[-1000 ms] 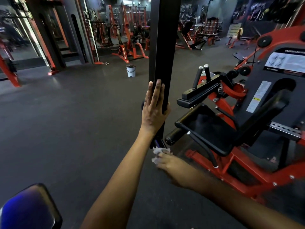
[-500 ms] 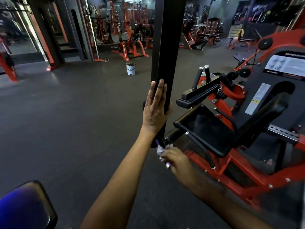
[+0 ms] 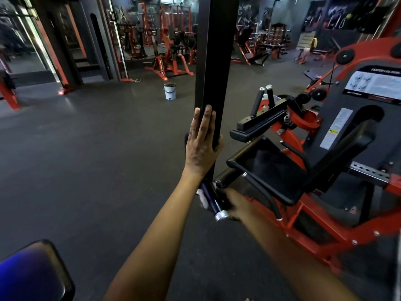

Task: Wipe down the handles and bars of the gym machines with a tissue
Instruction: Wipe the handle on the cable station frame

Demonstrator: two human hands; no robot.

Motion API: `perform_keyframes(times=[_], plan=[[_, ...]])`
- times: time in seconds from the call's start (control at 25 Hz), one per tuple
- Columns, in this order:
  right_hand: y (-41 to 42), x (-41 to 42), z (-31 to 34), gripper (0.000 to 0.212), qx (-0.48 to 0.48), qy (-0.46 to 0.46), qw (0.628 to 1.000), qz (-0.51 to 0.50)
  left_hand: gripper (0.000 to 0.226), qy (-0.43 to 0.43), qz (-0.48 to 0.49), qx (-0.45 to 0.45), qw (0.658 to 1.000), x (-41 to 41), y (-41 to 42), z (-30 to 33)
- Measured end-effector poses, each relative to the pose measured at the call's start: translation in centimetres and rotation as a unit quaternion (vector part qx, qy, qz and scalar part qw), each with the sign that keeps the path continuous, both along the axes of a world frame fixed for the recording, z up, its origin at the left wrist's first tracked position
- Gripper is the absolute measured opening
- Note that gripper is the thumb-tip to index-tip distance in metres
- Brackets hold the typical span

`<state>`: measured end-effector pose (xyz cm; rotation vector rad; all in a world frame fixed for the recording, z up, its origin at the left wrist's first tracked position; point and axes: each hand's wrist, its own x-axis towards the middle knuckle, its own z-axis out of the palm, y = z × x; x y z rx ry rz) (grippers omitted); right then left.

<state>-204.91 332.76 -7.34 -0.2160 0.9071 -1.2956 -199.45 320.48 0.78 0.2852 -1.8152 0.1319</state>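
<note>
Handle wipe below the tall black square post

The post is steadied by the flat, straight-fingered left hand; the white crumpled tissue should be wrapped fully round the short dark chrome-capped handle. The right hand grip is blurred: cannot tell.

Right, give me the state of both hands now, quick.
Left hand: open, fingers straight, flat against the black upright post.
Right hand: blurred, seems curled round the handle with the tissue against it.

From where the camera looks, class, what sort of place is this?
Almost certainly a commercial gym: red-framed racks line the back wall, a padded seat machine stands nearby, and the floor is dark rubber matting.
</note>
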Motion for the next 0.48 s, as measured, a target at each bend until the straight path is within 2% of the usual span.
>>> perform_keyframes(times=[0.12, 0.2, 0.28, 0.32, 0.4, 0.48], plan=[[-0.7, 0.5, -0.1, 0.044, 0.001, -0.037, 0.998, -0.049, 0.091, -0.004, -0.003, 0.012, 1.000, 0.1, 0.2, -0.1], [1.0, 0.3, -0.3, 0.035, 0.000, -0.010, 1.000, -0.024, 0.090, -0.005, 0.002, 0.016, 1.000, 0.2, 0.3, 0.0], [2.9, -0.9, 0.1, 0.018, 0.016, 0.156, 0.988, -0.008, 0.089, -0.016, 0.020, 0.016, 1.000, 0.2, 0.4, 0.2], [3.7, -1.9, 0.2, 0.014, 0.019, 0.223, 0.974, -0.030, 0.089, -0.017, 0.043, 0.022, 0.999, 0.1, 0.6, 0.2], [4.5, -4.3, 1.2, 0.015, -0.004, 0.297, 0.952, -0.074, 0.086, -0.001, 0.089, 0.066, 0.994, -0.4, 2.0, 0.2], [4.2, -6.6, 2.5, 0.015, 0.023, 0.436, 0.893, -0.113, 0.075, 0.015, 0.105, 0.113, 0.988, -1.5, 4.3, 0.1]])
